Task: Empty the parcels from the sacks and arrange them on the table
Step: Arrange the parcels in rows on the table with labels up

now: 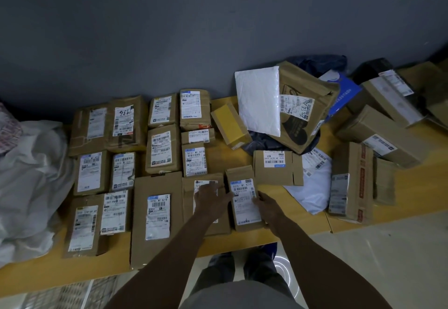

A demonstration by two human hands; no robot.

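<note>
Our left hand [209,196] rests flat on one carton [188,194] | right hand [266,204], fingers straight, touches the A210 carton [243,202] | risk: hard shove skews the front row [157,214]

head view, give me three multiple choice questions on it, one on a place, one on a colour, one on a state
1. Where does the white sack lie?
A) left end of the table
B) right end
C) on the floor

2. What colour is the small box left of the white envelope?
A) red
B) yellow
C) green

3. How is the left hand?
A) gripping the sack
B) curled, holding nothing
C) flat on a brown parcel

Key: 1 A, it bulges at the table's left end; 2 B, its top is yellow; 3 C, its fingers lie spread over the parcel's label.
</note>
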